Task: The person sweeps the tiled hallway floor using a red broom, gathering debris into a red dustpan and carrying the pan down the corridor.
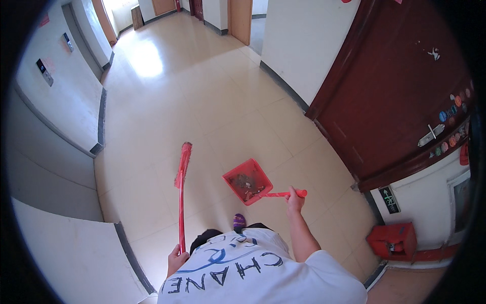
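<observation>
My left hand [177, 259] is closed around the long red handle of a broom [181, 212], low at the left of my shirt. The broom's red bristle head points away from me, over the tiled floor [152, 114]. Out to the right, my right hand [294, 200] grips the red handle of a plastic dustpan [248, 181] near its end. Grey dust and small bits of debris lie in the pan. Broom head and dustpan are apart, with the pan to the right. A purple sandal [239, 221] on one foot shows below the pan.
Elevator doors [49, 152] and a wall with call panels [44, 72] are at the left. A dark red door [379, 95] with a metal handle stands at the right, above a red box [393, 241] by the wall. An open doorway [259, 30] is farther off.
</observation>
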A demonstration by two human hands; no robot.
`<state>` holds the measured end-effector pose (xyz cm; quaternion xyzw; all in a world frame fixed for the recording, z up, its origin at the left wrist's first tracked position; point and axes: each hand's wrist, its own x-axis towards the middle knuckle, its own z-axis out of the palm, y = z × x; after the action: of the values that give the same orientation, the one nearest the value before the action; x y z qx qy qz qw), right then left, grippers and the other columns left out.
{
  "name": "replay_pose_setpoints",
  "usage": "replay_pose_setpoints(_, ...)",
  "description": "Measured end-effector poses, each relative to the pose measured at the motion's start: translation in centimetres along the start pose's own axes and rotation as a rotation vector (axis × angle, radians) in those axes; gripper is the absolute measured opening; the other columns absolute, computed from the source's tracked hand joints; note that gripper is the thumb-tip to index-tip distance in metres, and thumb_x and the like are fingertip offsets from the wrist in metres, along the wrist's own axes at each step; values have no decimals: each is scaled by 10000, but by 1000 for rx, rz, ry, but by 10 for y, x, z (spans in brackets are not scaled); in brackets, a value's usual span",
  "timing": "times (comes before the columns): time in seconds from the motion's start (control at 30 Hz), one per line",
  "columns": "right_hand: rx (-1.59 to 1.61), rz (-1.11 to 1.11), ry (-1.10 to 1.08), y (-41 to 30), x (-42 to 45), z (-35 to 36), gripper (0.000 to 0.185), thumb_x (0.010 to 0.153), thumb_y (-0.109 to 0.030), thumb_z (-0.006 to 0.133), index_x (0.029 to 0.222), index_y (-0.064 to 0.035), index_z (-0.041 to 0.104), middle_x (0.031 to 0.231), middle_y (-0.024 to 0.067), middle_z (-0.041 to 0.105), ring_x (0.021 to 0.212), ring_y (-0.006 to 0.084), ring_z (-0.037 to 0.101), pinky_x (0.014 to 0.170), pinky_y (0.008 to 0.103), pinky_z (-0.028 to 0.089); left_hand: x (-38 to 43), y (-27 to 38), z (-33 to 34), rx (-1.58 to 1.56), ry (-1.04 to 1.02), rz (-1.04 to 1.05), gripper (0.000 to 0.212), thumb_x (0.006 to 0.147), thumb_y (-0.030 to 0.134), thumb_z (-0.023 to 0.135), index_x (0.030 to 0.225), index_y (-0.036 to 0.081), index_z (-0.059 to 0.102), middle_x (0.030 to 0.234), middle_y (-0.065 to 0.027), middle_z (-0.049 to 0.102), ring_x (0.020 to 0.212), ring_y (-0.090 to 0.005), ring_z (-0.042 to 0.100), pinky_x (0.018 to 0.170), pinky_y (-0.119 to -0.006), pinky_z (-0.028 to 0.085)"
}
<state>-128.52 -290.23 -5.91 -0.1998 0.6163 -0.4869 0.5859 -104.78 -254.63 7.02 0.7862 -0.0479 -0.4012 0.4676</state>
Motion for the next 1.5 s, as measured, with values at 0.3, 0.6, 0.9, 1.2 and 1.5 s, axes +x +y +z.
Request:
replay_pose_setpoints(0.3, -7, -101, 89, -14, 12, 19, 204, 753, -138, 658, 790, -72, 469, 667, 14, 496, 541, 85, 458, 469, 215, 382, 110, 111, 56, 362, -317, 31, 240, 769, 66, 513, 1006, 33, 499, 630, -10, 486, 501, -95, 467, 430, -234, 378)
replay_pose_setpoints(0.6, 6, -168, 377, -26, 5, 17, 177, 764, -128, 651, 820, -62, 497, 701, 19, 513, 530, 80, 470, 461, 197, 392, 332, 200, 185, 1089, -594, 463, 226, 801, 172, 492, 999, 64, 471, 748, -170, 563, 681, -304, 557, 587, -399, 445)
replay_pose_setpoints(0.9, 0, -125, 757, -57, 4, 80, 180, 770, -137, 633, 868, -63, 502, 712, 26, 512, 545, 94, 485, 478, 208, 416, 506, 316, 309, 1492, -804, 621, 305, 828, 259, 498, 1081, 89, 492, 964, -148, 598, 914, -307, 579, 754, -429, 470)
replay_pose_setpoints(1.2, 4, -54, 784, -114, 40, 175, 190, 765, -156, 640, 875, -73, 509, 762, 32, 525, 586, 98, 507, 493, 215, 411, 625, 413, 214, 1695, -657, 537, 338, 794, 140, 459, 1117, 206, 533, 974, -97, 613, 928, -277, 580, 757, -398, 470)
replay_pose_setpoints(1.5, 32, 2, 663, -132, 116, 233, 237, 764, -198, 642, 927, -79, 516, 778, 39, 526, 591, 132, 529, 560, 259, 467, 644, 498, -11, 1666, -183, 245, 289, 779, 167, 444, 1027, 200, 590, 959, -122, 605, 906, -302, 566, 752, -407, 458)
